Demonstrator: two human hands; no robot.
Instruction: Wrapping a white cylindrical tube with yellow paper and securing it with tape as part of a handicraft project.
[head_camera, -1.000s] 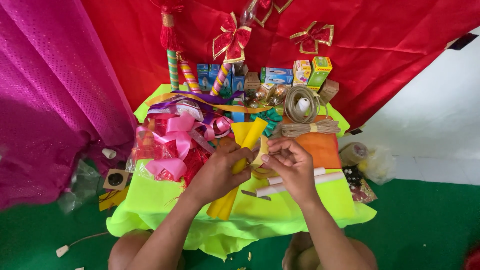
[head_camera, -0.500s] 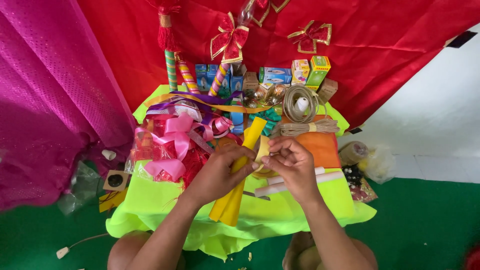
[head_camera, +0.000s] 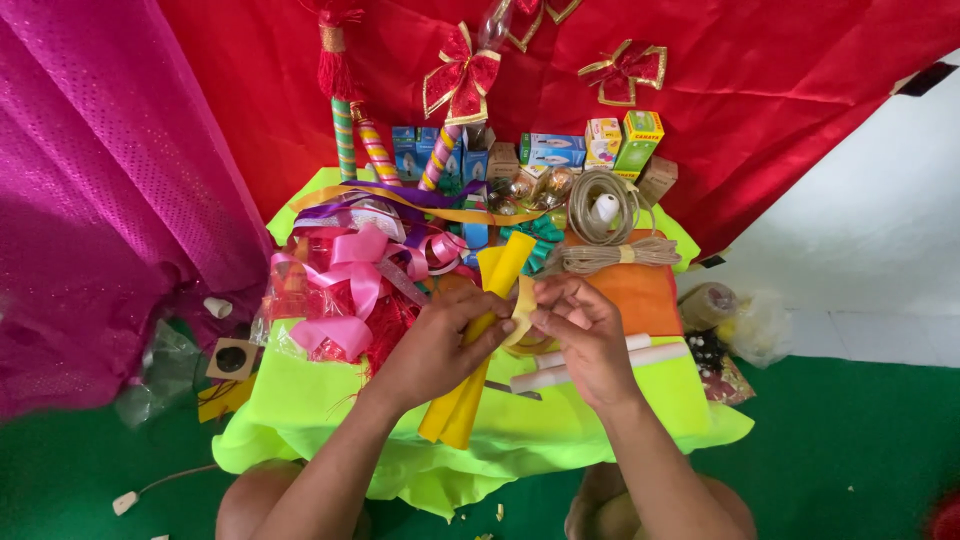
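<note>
My left hand (head_camera: 435, 345) grips a rolled yellow sheet (head_camera: 480, 350) that slants from the table's front edge up toward the middle. My right hand (head_camera: 585, 335) pinches a pale yellow strip (head_camera: 522, 312) against the roll's upper part, fingertips of both hands almost touching. Both hands hover over a small table draped in neon yellow-green cloth (head_camera: 300, 400).
A pink ribbon bow on a cellophane-wrapped gift (head_camera: 345, 290) sits left of my hands. Twine coils (head_camera: 605, 215), an orange cloth (head_camera: 640, 295), white sticks (head_camera: 600, 365), small boxes (head_camera: 555, 150) and striped sticks (head_camera: 343, 135) crowd the back. Red and magenta fabric hang behind; green floor below.
The yellow roll has shifted slightly, its lower end swinging down-left past the table's front; both hands stay together on its upper part.
</note>
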